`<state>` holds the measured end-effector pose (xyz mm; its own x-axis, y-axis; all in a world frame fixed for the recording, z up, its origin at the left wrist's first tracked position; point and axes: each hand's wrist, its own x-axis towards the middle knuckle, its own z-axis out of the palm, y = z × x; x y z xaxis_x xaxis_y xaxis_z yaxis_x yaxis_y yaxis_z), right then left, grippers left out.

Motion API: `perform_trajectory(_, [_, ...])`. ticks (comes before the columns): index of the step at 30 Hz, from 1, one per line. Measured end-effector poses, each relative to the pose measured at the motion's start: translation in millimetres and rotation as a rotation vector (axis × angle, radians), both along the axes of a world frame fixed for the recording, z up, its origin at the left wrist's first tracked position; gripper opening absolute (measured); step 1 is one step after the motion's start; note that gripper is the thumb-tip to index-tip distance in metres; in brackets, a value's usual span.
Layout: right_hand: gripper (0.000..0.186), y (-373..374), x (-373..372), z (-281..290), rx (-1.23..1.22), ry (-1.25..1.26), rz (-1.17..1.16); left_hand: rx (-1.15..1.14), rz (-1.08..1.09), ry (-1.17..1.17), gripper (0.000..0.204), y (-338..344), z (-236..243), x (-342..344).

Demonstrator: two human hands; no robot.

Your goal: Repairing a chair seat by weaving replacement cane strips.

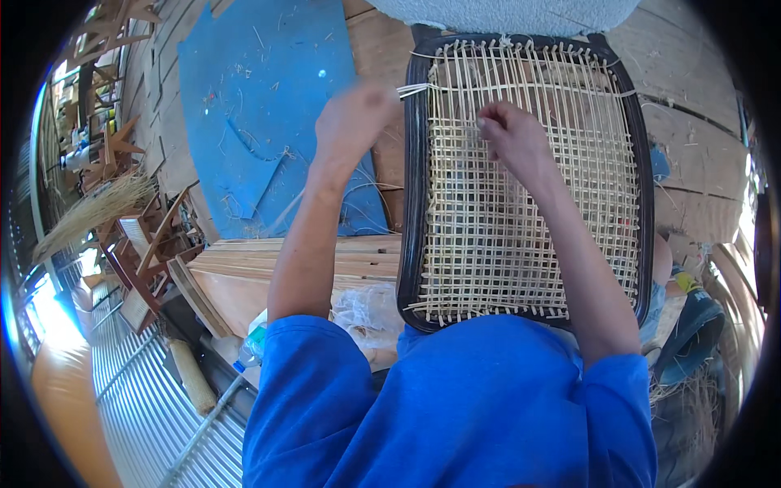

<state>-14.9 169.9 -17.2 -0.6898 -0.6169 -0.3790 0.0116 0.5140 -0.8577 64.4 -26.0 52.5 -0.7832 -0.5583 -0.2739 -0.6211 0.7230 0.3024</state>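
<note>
Cane weaving underway on the black seat frame (pixel 411 203).
Left hand (pixel 354 118) pinches a cane strand (pixel 413 89) just outside the frame; right hand (pixel 512 138) presses fingertips on the lattice (pixel 504 244). Next, likely pulling taut.

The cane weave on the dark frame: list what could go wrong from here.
1. The left hand pulls cane strands out over the dark frame; a hard tug could kink or snap them at the rim.
2. The right hand pinches into the open weave; a slip might push neighbouring rows out of line.
3. Loose strand ends stick out along the near rim and could snag the blue sleeve.
</note>
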Motion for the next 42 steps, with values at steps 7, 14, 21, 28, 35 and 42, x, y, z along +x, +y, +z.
perform_trajectory(7, [0.022,-33.0,-9.7,-6.3,0.061,-0.162,0.057,0.02,0.101,-0.21,0.025,20.9,-8.2,-6.5])
perform_trajectory(14, [0.021,-35.8,-5.7,-9.6,0.004,-0.232,0.009,0.012,0.097,-0.15,0.024,18.3,-19.3,-0.7])
perform_trajectory(21, [0.022,-43.2,-6.3,-21.9,0.093,0.027,0.072,0.148,0.113,-0.13,0.026,20.0,-27.5,-1.2])
perform_trajectory(28, [0.031,-56.2,-5.3,-25.2,0.235,0.35,0.1,0.18,0.123,-0.068,0.026,16.5,-33.9,5.6])
perform_trajectory(35, [0.024,-68.1,-14.2,-17.5,0.377,0.087,0.157,0.267,0.127,-0.043,0.025,14.5,-32.8,11.4])
perform_trajectory(42, [0.02,-66.3,-18.3,-13.5,0.323,-0.068,0.156,0.447,0.14,-0.033,0.025,8.1,-34.4,11.8])
